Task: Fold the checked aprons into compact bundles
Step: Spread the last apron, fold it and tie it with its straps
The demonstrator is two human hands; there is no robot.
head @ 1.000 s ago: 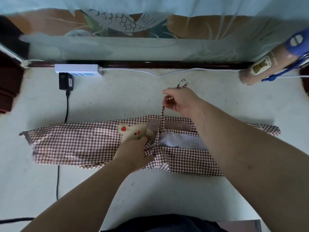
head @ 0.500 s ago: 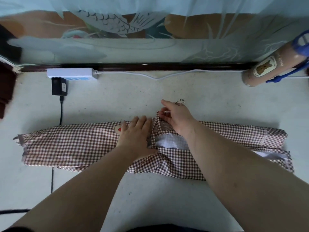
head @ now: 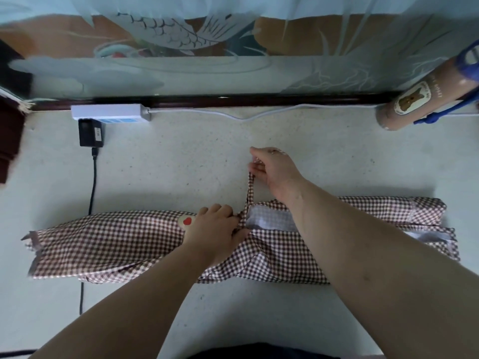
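The tan bottle (head: 420,97) carries a bear label; its writing is too blurred to read. One checked apron (head: 116,244) lies folded in a long band on the pale speckled surface (head: 181,164). The right hand (head: 274,169) pinches its one strap (head: 250,189) taut. The left hand (head: 215,229) presses the band's middle with fingers bunched; a pinch cannot be told. One white power strip (head: 108,114) and one black adapter (head: 90,133) sit below a fish-painted glass panel (head: 176,35).

I see white power strip (head: 108,114) along fish-painted panel (head: 168,35), black adapter (head: 91,132) touching it, brown bear-label bottle (head: 414,97) far right.
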